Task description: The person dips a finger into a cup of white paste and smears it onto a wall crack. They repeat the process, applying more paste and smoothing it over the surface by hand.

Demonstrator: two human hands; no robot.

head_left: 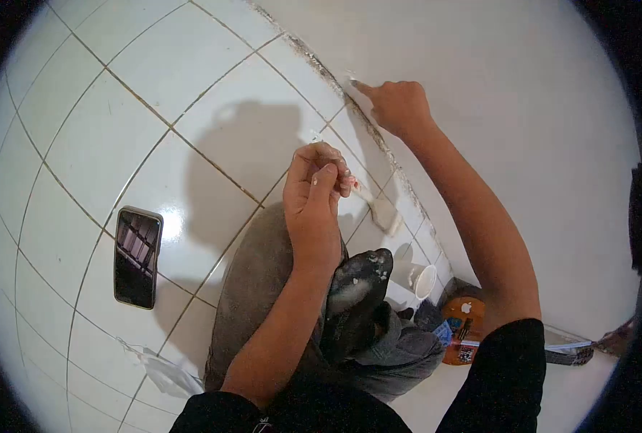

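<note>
My right hand reaches to the white wall, its index finger stretched out and touching a small whitish patch just above the floor edge. The other fingers are folded in. My left hand is held over my knee with fingers curled and thumb pressed against them. White smears show on its fingers; what it holds, if anything, is too small to make out. Beyond it on the tiles lies what looks like a brush with a pale, broad end, its other end partly hidden by the left hand.
A black phone lies on the white tiled floor at left. A white cup is near my foot. Past it sits an orange-brown object with stickers. Clear plastic lies at lower left. Rough, dirty grout runs along the wall's base.
</note>
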